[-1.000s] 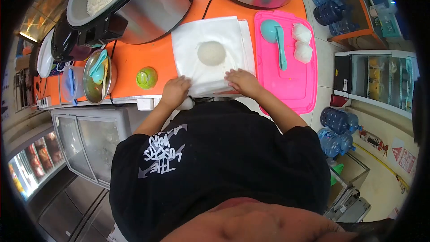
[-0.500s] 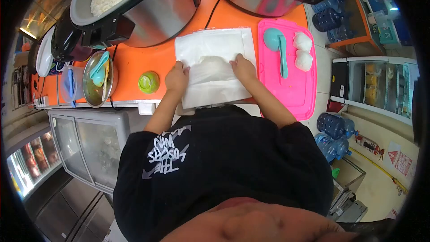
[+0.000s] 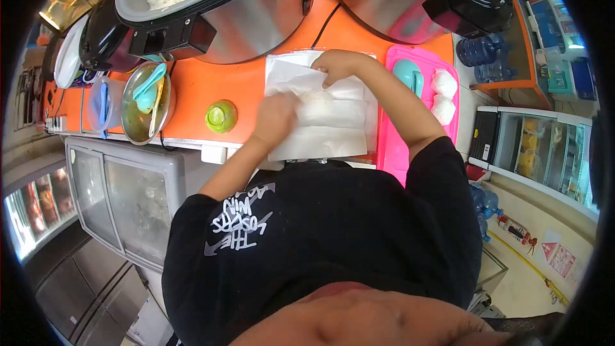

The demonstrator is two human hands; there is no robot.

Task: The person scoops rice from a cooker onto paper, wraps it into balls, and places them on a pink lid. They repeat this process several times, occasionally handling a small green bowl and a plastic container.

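A sheet of white wrapping paper (image 3: 323, 141) lies on more white sheets in front of me, its upper left part folded over. Near its middle is a pale mound (image 3: 315, 100), partly covered, that looks like rice. My right hand (image 3: 339, 66) reaches across to the paper's far edge, fingers closed on the folded flap. Over the left side of the paper is my left hand (image 3: 277, 118), smeared by motion, so its fingers cannot be made out.
A big cooker of rice (image 3: 256, 16) stands behind, with a second cooker (image 3: 391, 0) beside it. To the right, a pink lid (image 3: 394, 154) bears a turquoise scoop (image 3: 408, 75) and two white bundles (image 3: 443, 96). Leftward are a green container (image 3: 221, 116) and a metal bowl (image 3: 134, 125) with utensils.
My right hand has moved from the paper's right side to its far edge, and a flap is now folded over. My left hand has shifted down and inward. The view has turned slightly.
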